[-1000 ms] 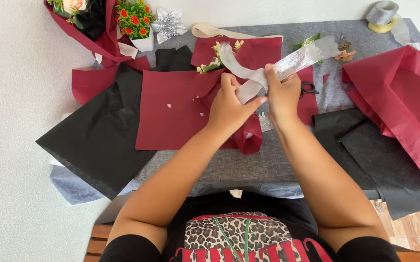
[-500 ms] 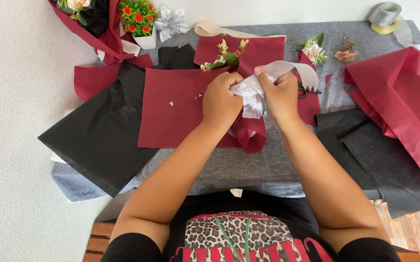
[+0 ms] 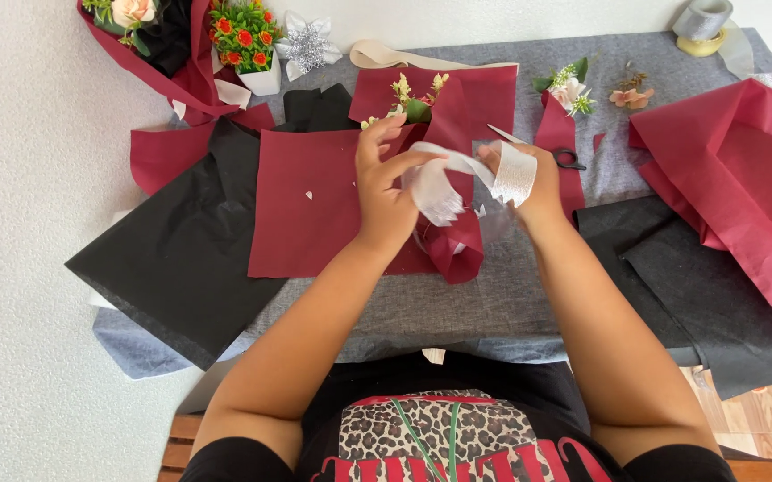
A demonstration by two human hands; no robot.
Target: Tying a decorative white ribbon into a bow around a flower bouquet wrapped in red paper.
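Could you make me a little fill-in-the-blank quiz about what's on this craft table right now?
1. Both hands, the left hand and the right hand, hold a silver ____ between them.
2. The scissors lie just beyond the ____ hand.
3. The big sheet of paper at the table's left edge is ____ in colour.
4. The small white pot at the far left holds ____ flowers.

Missing words: ribbon; right; black; red
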